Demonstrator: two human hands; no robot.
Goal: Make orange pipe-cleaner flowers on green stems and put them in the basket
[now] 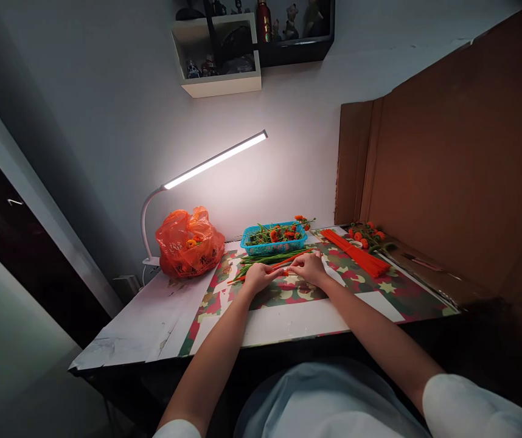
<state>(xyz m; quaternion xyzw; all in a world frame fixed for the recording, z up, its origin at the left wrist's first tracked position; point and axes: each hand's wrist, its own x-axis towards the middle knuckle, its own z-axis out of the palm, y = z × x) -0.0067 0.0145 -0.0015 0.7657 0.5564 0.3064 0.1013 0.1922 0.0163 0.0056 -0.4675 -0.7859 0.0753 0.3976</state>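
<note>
My left hand (pixel 261 278) and my right hand (pixel 309 267) meet low over the patterned mat, fingers pinched together. Between the fingertips shows a small piece of orange pipe cleaner (pixel 285 274), partly hidden by the fingers. Just behind the hands lies a bunch of green pipe cleaners (pixel 256 260), with a few orange strands across it. To the right of my right hand rests a thick bundle of orange pipe cleaners (pixel 361 257).
A blue basket (pixel 272 247) of orange flowers with green stems stands at the back. An orange plastic bag (pixel 190 252) sits left, beside a lit desk lamp (pixel 215 161). More orange flowers (pixel 365 236) and a tape roll lie back right, by a tall cardboard sheet (pixel 452 158).
</note>
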